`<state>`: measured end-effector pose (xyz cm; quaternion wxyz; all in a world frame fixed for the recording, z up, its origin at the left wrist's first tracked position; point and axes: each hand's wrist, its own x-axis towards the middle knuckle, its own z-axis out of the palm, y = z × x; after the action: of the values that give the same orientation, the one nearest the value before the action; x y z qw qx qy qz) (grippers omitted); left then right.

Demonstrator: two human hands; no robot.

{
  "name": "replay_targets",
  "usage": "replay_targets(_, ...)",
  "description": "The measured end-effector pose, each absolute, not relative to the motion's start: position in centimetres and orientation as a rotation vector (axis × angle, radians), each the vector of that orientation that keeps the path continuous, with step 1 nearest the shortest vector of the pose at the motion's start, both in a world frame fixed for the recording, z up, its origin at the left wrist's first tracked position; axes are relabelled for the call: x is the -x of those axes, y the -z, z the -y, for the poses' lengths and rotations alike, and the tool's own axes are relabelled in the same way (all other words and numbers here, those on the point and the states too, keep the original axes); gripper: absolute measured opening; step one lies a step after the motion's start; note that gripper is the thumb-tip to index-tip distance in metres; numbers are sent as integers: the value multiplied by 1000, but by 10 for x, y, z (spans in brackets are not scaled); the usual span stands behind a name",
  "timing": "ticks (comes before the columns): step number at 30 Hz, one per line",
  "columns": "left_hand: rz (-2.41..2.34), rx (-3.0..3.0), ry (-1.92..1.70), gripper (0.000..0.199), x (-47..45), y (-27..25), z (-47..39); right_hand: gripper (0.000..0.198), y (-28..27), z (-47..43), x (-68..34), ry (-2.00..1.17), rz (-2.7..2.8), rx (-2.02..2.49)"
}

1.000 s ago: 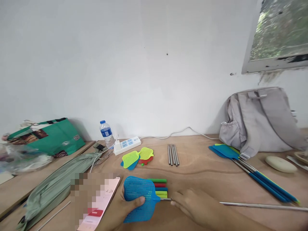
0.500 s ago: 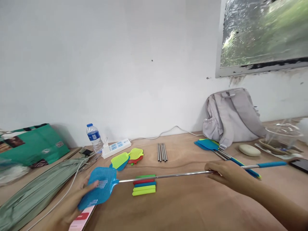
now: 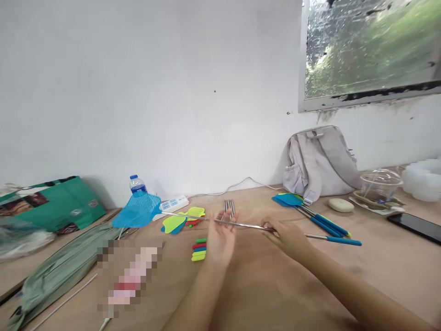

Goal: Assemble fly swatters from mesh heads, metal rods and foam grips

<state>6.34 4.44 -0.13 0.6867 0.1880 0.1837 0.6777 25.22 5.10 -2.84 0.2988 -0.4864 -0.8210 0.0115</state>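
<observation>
A blue fly swatter (image 3: pixel 140 210) with a telescopic metal rod is held across the table, its head at the left and its blue handle at the right. My right hand (image 3: pixel 284 236) is closed round the rod's middle. My left hand (image 3: pixel 222 241) is palm up with fingers spread, the rod crossing over its fingers. Beside its wrist lie several coloured handle sleeves (image 3: pixel 199 249) in green, red, blue and yellow. Behind its fingertips are several metal tubes (image 3: pixel 228 207). Loose yellow, blue and red swatter heads (image 3: pixel 179 221) lie beneath the rod.
Blue-handled swatters (image 3: pixel 320 220) lie in front of a grey backpack (image 3: pixel 320 165). Right of them are a pale stone-like oval (image 3: pixel 341 205), a plastic bowl (image 3: pixel 381 184) and a phone (image 3: pixel 415 227). Left stand a power strip (image 3: pixel 175 202), bottle (image 3: pixel 138 185), green bag (image 3: pixel 65 204) and grey-green cloth (image 3: pixel 62 262).
My left hand has let go of the swatter head and moved right to the rod. The head has risen and shifted back. My right hand has moved left with the swatter.
</observation>
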Motion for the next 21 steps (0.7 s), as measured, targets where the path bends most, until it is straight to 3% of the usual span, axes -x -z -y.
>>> replay_targets(7, -321, -429, -1740, 45, -60, 26, -59, 25, 39, -46, -237, -148, 2307, 1233)
replay_targets(21, -270, -504, -1747, 47, -41, 20, -63, 39, 33, -50, -242, -332, 2461, 1150)
